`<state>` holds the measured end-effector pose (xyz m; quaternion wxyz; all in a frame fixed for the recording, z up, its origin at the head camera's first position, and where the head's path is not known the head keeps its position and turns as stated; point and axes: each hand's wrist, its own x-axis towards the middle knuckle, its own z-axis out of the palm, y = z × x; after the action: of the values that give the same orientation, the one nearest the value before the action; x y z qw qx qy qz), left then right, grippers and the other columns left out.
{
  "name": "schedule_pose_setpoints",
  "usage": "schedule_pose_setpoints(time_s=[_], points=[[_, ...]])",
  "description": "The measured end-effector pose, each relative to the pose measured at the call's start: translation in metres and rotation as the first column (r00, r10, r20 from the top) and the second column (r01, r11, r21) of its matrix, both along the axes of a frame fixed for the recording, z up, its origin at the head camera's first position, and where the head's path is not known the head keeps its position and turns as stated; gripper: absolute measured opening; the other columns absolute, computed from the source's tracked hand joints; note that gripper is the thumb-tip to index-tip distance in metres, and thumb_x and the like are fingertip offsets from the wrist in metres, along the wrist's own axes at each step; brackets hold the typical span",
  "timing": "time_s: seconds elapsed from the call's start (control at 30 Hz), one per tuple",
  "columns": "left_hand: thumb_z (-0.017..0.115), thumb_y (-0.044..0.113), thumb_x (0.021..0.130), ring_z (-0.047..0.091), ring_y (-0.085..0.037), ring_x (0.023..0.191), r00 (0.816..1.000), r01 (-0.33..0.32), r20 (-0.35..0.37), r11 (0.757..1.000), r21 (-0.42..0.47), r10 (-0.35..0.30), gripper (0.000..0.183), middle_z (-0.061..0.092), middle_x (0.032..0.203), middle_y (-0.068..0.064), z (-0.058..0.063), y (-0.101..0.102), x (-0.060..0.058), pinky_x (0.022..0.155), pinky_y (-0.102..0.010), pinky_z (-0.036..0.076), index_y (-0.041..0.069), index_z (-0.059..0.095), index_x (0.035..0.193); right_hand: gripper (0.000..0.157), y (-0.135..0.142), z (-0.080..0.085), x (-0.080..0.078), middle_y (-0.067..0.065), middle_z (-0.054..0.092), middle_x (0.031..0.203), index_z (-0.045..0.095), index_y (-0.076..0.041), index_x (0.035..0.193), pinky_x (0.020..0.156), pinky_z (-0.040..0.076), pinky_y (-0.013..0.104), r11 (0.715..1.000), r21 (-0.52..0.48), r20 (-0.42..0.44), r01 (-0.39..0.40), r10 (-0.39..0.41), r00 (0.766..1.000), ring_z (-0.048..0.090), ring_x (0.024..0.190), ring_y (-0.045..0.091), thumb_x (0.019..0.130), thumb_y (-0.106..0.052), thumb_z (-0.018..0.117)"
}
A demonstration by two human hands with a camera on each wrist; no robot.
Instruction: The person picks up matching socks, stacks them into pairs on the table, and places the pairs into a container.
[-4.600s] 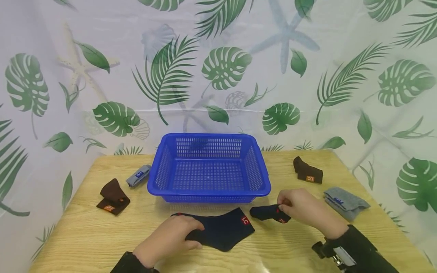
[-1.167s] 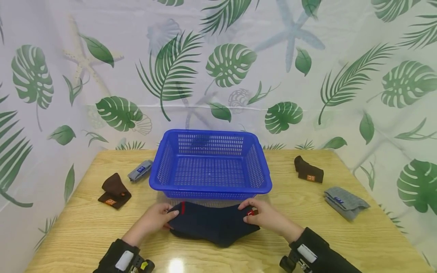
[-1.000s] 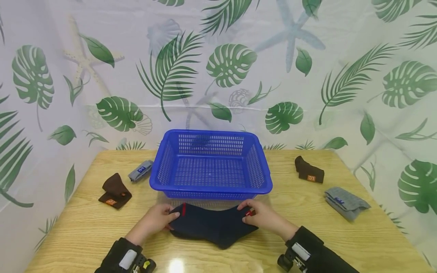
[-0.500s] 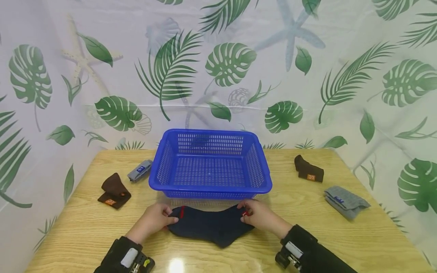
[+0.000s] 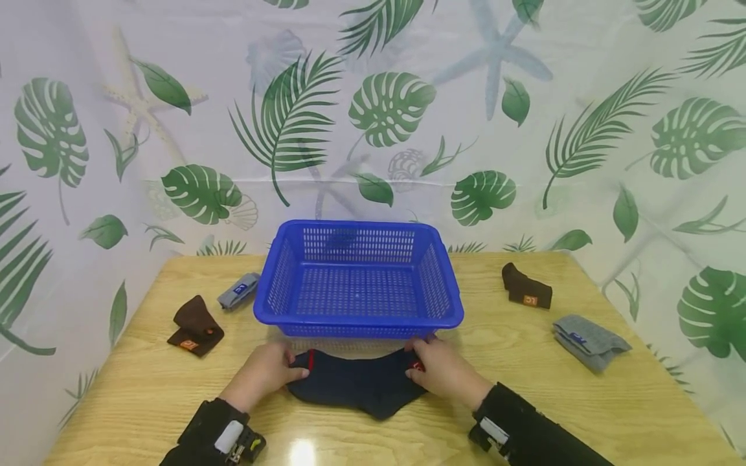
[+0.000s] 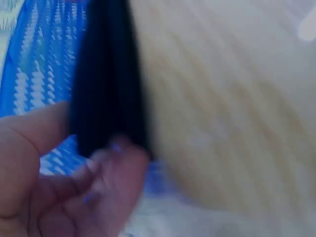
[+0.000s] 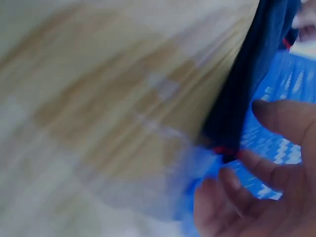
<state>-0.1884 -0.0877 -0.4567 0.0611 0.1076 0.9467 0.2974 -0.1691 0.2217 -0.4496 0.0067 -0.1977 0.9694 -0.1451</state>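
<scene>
Between both hands stretches a navy sock [image 5: 358,385] with a red stripe near one end and a red label near the other. My left hand [image 5: 263,375] pinches its striped end, thumb on top. At the labelled end, my right hand [image 5: 445,372] grips the sock between thumb and fingers, partly covering the label. In the left wrist view the dark fabric [image 6: 106,79] hangs in layers between thumb and fingers. The right wrist view shows red trim on the fabric [image 7: 242,94] at my fingertips. A blue basket [image 5: 358,320] stands just behind the sock.
Left of the basket lie a folded grey sock [image 5: 239,291] and a brown sock [image 5: 195,327]. Another brown sock [image 5: 527,288] and a larger grey sock [image 5: 588,342] lie on the right. A leaf-patterned sheet [image 5: 373,129] hangs behind the wooden table [image 5: 146,401].
Earlier my right hand held a second navy sock apart from the one under my left hand; no separate one shows now. Since then, both hands have taken the ends, my right shifting slightly left.
</scene>
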Motion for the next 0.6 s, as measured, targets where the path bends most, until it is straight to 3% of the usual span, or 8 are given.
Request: schedule_pose_setpoints(time_s=[0.1, 0.17, 0.23, 0.3, 0.33, 0.4, 0.5, 0.6], points=[[0.083, 0.026, 0.077, 0.061, -0.025, 0.079, 0.978, 0.081, -0.178, 0.984, -0.156, -0.109, 0.038, 0.061, 0.085, -0.009, 0.014, 0.015, 0.013, 0.071, -0.041, 0.051, 0.001, 0.06, 0.095, 0.046, -0.008, 0.009, 0.012, 0.015, 0.06, 0.11, 0.06, 0.002, 0.118, 0.089, 0.048, 0.045, 0.99, 0.103, -0.084, -0.097, 0.106, 0.991, 0.059, 0.102, 0.03, 0.085, -0.027, 0.075], [0.081, 0.034, 0.078, 0.062, -0.033, 0.099, 0.949, 0.201, -0.188, 0.946, -0.254, -0.252, 0.053, 0.063, 0.105, -0.016, 0.02, 0.027, 0.027, 0.085, -0.046, 0.05, -0.002, 0.061, 0.111, 0.056, -0.016, 0.014, 0.025, 0.018, 0.058, 0.123, 0.056, 0.003, 0.126, 0.097, 0.046, 0.045, 0.968, 0.142, -0.05, -0.208, 0.217, 0.975, 0.056, 0.115, 0.033, 0.088, -0.034, 0.072], [0.076, 0.046, 0.081, 0.055, -0.036, 0.117, 0.902, 0.372, -0.09, 0.866, -0.336, -0.422, 0.067, 0.058, 0.126, -0.018, 0.023, 0.04, 0.039, 0.097, -0.048, 0.046, 0.001, 0.057, 0.127, 0.067, -0.023, 0.018, 0.036, 0.019, 0.05, 0.139, 0.049, 0.003, 0.136, 0.103, 0.042, 0.044, 0.934, 0.158, 0.047, -0.319, 0.316, 0.948, 0.048, 0.128, 0.032, 0.091, -0.043, 0.065], [0.067, 0.057, 0.084, 0.04, -0.036, 0.135, 0.831, 0.53, 0.054, 0.758, -0.381, -0.554, 0.079, 0.044, 0.146, -0.015, 0.023, 0.05, 0.047, 0.105, -0.05, 0.038, 0.009, 0.048, 0.142, 0.076, -0.028, 0.019, 0.045, 0.019, 0.04, 0.149, 0.042, 0.003, 0.143, 0.106, 0.04, 0.043, 0.895, 0.173, 0.137, -0.41, 0.39, 0.91, 0.04, 0.136, 0.032, 0.093, -0.052, 0.058], [0.063, 0.062, 0.084, 0.033, -0.035, 0.14, 0.799, 0.581, 0.115, 0.707, -0.404, -0.59, 0.083, 0.037, 0.152, -0.012, 0.022, 0.053, 0.049, 0.107, -0.051, 0.036, 0.012, 0.043, 0.147, 0.079, -0.029, 0.019, 0.048, 0.019, 0.036, 0.151, 0.038, 0.002, 0.146, 0.106, 0.04, 0.042, 0.88, 0.173, 0.175, -0.442, 0.415, 0.893, 0.037, 0.138, 0.032, 0.093, -0.055, 0.055], [0.057, 0.068, 0.083, 0.024, -0.035, 0.144, 0.764, 0.63, 0.2, 0.643, -0.436, -0.613, 0.087, 0.027, 0.157, -0.007, 0.018, 0.057, 0.051, 0.108, -0.054, 0.033, 0.02, 0.034, 0.151, 0.084, -0.029, 0.014, 0.051, 0.018, 0.029, 0.155, 0.032, 0.0, 0.149, 0.106, 0.039, 0.043, 0.857, 0.178, 0.236, -0.484, 0.441, 0.866, 0.032, 0.141, 0.033, 0.093, -0.06, 0.049], [0.055, 0.072, 0.081, 0.019, -0.035, 0.145, 0.745, 0.655, 0.255, 0.603, -0.455, -0.616, 0.089, 0.02, 0.16, -0.003, 0.011, 0.055, 0.051, 0.106, -0.06, 0.032, 0.027, 0.028, 0.154, 0.086, -0.026, 0.005, 0.051, 0.019, 0.02, 0.158, 0.025, -0.001, 0.152, 0.108, 0.036, 0.047, 0.838, 0.171, 0.314, -0.517, 0.451, 0.835, 0.024, 0.144, 0.035, 0.094, -0.06, 0.047], [0.054, 0.074, 0.08, 0.013, -0.036, 0.147, 0.73, 0.68, 0.291, 0.609, -0.409, -0.619, 0.09, 0.013, 0.162, -0.001, 0.005, 0.048, 0.048, 0.105, -0.065, 0.029, 0.033, 0.024, 0.154, 0.084, -0.02, -0.003, 0.049, 0.017, 0.009, 0.161, 0.017, -0.007, 0.155, 0.112, 0.027, 0.051, 0.828, 0.15, 0.395, -0.539, 0.45, 0.801, 0.012, 0.147, 0.035, 0.095, -0.059, 0.045]])
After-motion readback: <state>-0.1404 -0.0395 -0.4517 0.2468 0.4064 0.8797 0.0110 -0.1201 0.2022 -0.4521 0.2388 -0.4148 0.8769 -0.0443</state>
